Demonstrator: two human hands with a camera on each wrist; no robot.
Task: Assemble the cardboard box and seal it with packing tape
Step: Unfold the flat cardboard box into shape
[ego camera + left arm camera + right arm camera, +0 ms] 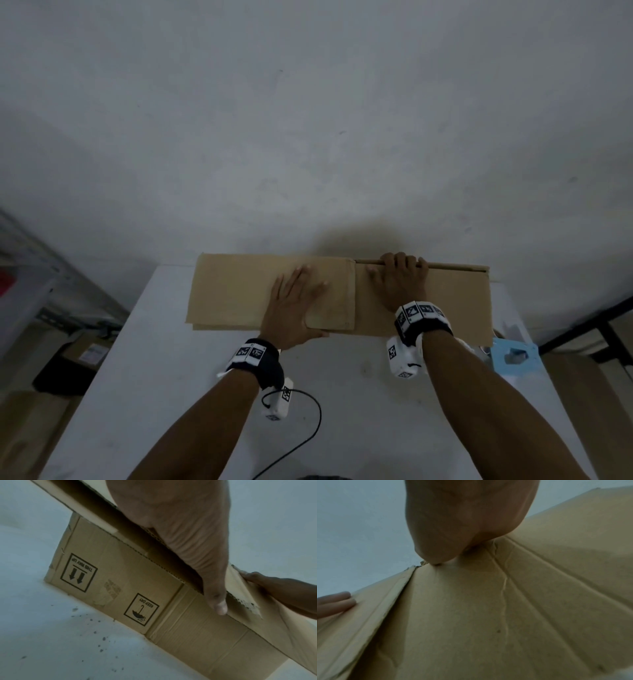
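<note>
A brown cardboard box point(233, 294) lies on the white table point(191, 394), pushed against the wall. My left hand point(294, 308) rests flat on its left top flap with fingers spread, and the thumb lies along the flap's near edge point(219, 607). My right hand point(402, 277) curls its fingers over the far edge of the right flap. The left wrist view shows the box's front panel point(120, 582), printed "THIS WAY UP" and "KEEP DRY". In the right wrist view the creased flap point(471, 615) fills the frame under my palm point(467, 513). No tape is recognisable.
A light blue object point(513, 356) sits at the table's right edge beside the box. A black cable point(310, 435) trails over the near table. Cardboard boxes point(30, 431) stand on the floor to the left. The white wall point(308, 137) stands directly behind the box.
</note>
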